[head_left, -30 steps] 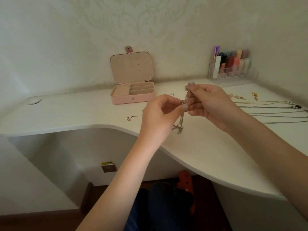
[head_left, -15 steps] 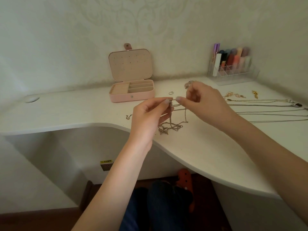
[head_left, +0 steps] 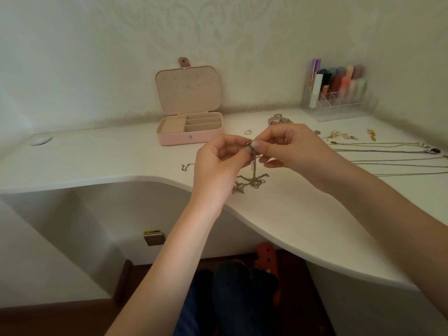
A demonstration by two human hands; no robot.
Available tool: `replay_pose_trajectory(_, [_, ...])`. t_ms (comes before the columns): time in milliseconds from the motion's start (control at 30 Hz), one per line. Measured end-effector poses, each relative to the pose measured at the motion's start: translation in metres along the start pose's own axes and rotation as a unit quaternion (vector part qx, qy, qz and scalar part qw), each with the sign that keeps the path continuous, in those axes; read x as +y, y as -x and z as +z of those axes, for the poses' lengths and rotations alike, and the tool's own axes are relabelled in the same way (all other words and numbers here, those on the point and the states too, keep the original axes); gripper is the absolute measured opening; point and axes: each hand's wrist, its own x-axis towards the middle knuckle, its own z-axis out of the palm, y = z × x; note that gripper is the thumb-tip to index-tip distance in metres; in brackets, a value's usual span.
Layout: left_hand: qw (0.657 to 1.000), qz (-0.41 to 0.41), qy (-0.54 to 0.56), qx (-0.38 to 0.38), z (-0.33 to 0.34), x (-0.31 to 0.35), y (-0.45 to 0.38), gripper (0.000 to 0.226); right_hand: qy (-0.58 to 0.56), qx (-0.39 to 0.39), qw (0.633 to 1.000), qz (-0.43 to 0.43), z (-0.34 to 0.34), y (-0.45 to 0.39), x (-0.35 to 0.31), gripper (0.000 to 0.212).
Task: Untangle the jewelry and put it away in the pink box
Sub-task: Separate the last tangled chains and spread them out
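- A white desk with a curved front edge is sitting against a pale patterned wall, seen from the head camera looking down over both forearms.
- The left hand and the right hand are meeting fingertip to fingertip above the desk, each pinching the top of a tangled chain between curled fingers and thumb.
- The chain is hanging down between the hands, and its lower knot with a small pendant is resting on the desk just below them.
- The pink box is standing open behind the hands, lid upright; its compartments are showing only pale lining as far as can be told.
- A clear organiser at the back right is holding upright cosmetic tubes in several colours.
- Long necklaces are lying stretched out at the right, with gold earrings and a small ring nearer the wall.
- Compared with half a second ago, the hands are now closer together, the gap between the fingertips having closed, and the chain is hanging more steeply.
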Motion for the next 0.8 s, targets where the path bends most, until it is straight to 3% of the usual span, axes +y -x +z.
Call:
replay_pose_trajectory(133, [0.998,0.027,-0.06,-0.008,-0.0013,-0.0017,-0.0012,0.019,-0.058,-0.007,0.997,0.051,-0.0005,0.0001,-0.0024,0.017])
replay_pose_trajectory(267, [0.998,0.002,-0.059,-0.015,-0.0037,-0.0036,0.0007,0.021,-0.087,-0.015,0.993,0.08,-0.0029,0.0005,-0.004,0.014])
replay_pose_trajectory(433, [1.0,-0.026,-0.001,-0.016,-0.0032,0.001,-0.0009,0.017,-0.01,-0.053,0.997,0.064,-0.0021,0.0028,-0.0035,0.013])
replay_pose_trajectory(633, [0.998,0.004,-0.061,-0.032,-0.0048,-0.0007,0.0005,0.013,0.041,-0.004,0.999,0.019,-0.0001,0.0022,-0.003,0.007])
replay_pose_trajectory(800, [0.995,0.022,-0.092,-0.042,-0.0017,0.0005,0.0007,0.019,-0.045,-0.062,0.992,0.095,-0.0029,0.0014,-0.005,0.008])
